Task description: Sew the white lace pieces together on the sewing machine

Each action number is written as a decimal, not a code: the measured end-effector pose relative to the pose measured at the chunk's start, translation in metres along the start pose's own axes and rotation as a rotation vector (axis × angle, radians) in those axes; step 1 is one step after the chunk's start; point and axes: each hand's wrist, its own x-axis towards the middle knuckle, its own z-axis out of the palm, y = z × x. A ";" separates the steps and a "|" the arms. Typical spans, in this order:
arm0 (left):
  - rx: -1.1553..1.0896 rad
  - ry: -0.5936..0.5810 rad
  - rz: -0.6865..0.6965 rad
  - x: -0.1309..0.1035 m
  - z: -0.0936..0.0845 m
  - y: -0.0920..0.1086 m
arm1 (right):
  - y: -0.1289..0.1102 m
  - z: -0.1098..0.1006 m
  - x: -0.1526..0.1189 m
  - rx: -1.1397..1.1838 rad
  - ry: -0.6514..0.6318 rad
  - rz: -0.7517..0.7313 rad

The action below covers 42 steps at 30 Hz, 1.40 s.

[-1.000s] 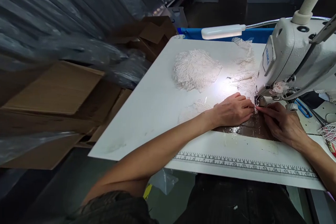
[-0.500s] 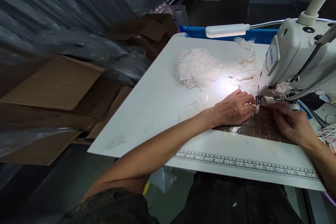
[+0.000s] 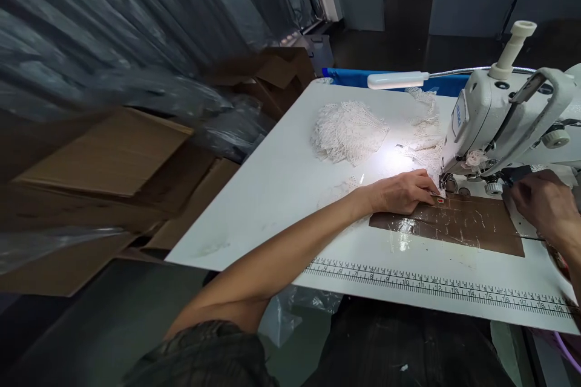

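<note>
A white tabletop (image 3: 272,205) filled the middle, a ruler scale (image 3: 422,284) printed along its near edge, probably for measuring close to the body. At its right stood a white sewing machine (image 3: 467,121). A shiny brown sheet (image 3: 481,227) lay flat in front of the machine, perhaps giving a smooth surface to work on. A pile of white lace (image 3: 349,133) sat beyond the left forearm, seemingly kept within reach yet out of the way. The lamp (image 3: 397,80) was above the far side, and a bright patch lit the tabletop between the pile and the machine.

The left hand (image 3: 403,191) rested beside the needle area, fingers bunched at the near end of a lace strip (image 3: 425,124), which ran back along the machine's left side. It seemed to steady that end; whether it pinched or pressed, I cannot tell. The right hand (image 3: 544,199) was curled at the machine's right, well apart from the left; its grip was hidden. Smallest was a tag (image 3: 440,200) marked red, just beside the left fingertips.
</note>
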 end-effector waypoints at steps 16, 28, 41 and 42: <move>-0.446 0.295 -0.501 0.008 0.012 0.014 | -0.063 0.013 -0.039 0.208 -0.175 -0.303; -0.838 0.323 -0.645 0.003 0.017 -0.005 | -0.067 0.039 -0.008 -0.049 -0.079 -0.284; -0.784 0.282 -0.603 0.002 0.019 -0.008 | -0.077 0.050 0.000 -0.079 0.092 -0.388; -0.782 0.270 -0.624 0.003 0.018 -0.007 | -0.077 0.051 -0.001 -0.085 0.106 -0.392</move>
